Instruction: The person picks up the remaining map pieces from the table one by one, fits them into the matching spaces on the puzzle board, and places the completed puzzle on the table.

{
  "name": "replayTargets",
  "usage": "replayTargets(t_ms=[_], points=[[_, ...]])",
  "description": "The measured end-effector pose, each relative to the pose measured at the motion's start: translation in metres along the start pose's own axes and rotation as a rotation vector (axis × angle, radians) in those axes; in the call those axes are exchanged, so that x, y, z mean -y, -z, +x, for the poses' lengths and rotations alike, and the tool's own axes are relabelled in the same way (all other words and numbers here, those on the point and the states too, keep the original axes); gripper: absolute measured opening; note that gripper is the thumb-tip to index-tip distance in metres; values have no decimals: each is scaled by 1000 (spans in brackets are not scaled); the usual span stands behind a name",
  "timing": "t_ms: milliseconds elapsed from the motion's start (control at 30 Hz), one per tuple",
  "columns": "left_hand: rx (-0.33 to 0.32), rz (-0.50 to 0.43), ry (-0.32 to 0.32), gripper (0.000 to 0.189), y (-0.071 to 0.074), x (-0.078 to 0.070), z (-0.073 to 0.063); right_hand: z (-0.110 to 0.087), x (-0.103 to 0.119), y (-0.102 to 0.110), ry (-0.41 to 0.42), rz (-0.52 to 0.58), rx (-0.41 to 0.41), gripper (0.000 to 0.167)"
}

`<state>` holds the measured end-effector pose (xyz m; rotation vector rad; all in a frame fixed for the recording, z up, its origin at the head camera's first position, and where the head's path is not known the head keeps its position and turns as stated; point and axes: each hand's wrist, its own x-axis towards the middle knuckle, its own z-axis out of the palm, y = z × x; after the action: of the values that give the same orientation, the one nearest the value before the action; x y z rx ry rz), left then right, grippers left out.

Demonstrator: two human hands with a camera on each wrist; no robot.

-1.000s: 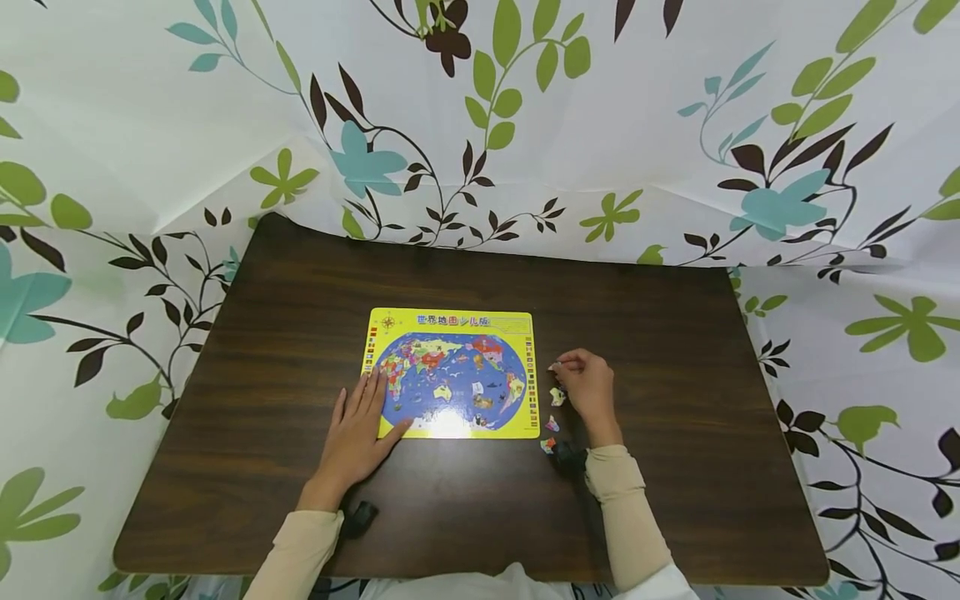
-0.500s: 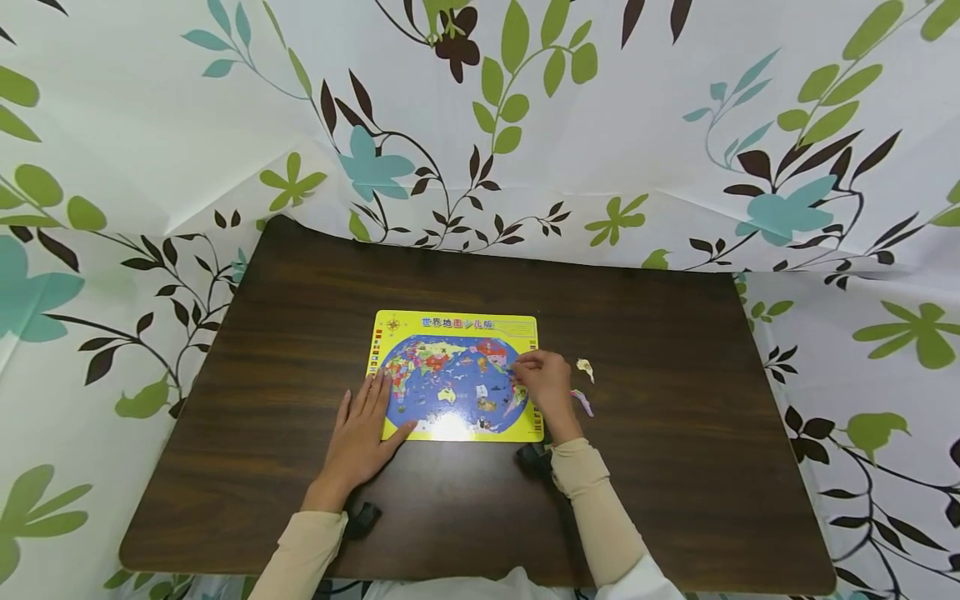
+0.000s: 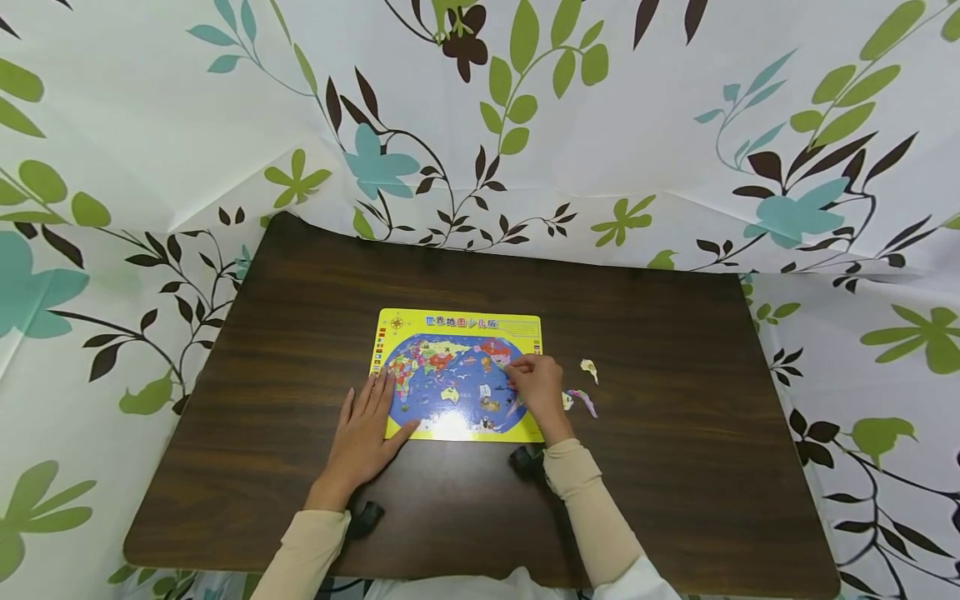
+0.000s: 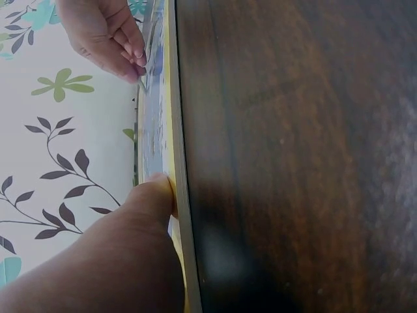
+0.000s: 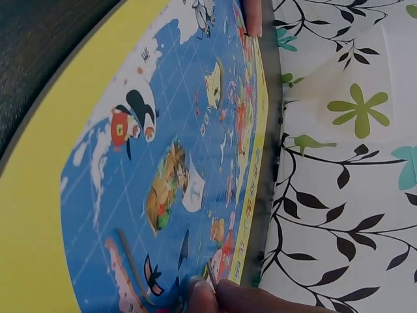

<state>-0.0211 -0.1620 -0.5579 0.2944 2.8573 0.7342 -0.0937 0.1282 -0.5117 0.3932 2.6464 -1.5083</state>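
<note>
A yellow-bordered world map puzzle board [image 3: 457, 435] lies flat on the dark table. My left hand [image 3: 366, 433] rests on its left side, fingers straight and thumb on the near edge; in the left wrist view the thumb [image 4: 153, 199] lies on the board's edge. Over the map's right part, my right hand [image 3: 538, 390] pinches a small puzzle piece [image 5: 211, 275] between thumb and finger. Its shape is mostly hidden. Near the fingertips in the right wrist view is an outlined slot with a pink land shape [image 5: 124, 277].
Loose pieces lie right of the board: a pale yellow one [image 3: 589, 369], a pink-purple one [image 3: 585, 403] and another pale one [image 3: 567, 401] partly behind my right wrist. The wooden table [image 3: 675, 467] meets a leaf-patterned curtain [image 3: 637, 108] at the back.
My right hand has moved left from beside the loose pieces onto the map's right part, carrying the pinched piece. My left hand has stayed on the board. The head view has shifted slightly.
</note>
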Motion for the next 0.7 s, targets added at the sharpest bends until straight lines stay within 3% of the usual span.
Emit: replayTargets(t_ms=[400, 700], points=[[1, 0, 2, 93, 0, -1, -1, 0, 2, -4, -16, -69, 17, 17], [-25, -9, -11, 92, -1, -1, -1, 1, 1, -6, 59, -247, 30, 13]])
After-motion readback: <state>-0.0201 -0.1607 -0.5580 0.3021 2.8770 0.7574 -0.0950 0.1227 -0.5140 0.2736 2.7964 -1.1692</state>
